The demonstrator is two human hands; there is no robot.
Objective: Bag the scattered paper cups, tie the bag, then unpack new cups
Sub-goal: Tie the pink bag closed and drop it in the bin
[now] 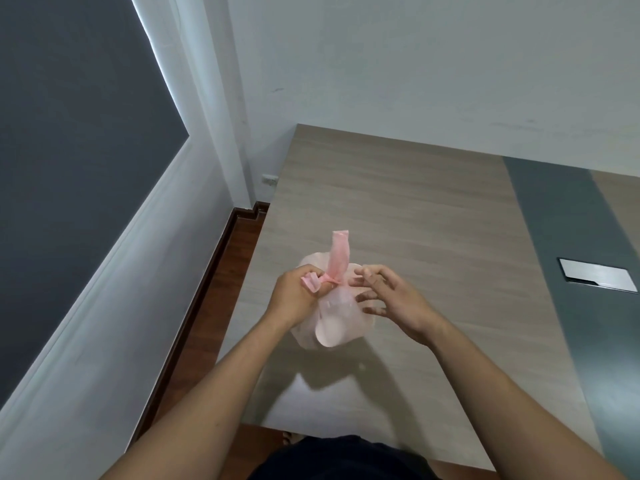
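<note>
The left hand [294, 296] pinches one twisted tail of the pink plastic bag [332, 327] at its knot [334, 280], and the bag bulges just below the fist. The other tail [340, 251] stands upright. The right hand [391, 299], fingers spread and loose, is just beside the bag, over the wooden table [415, 209].
</note>
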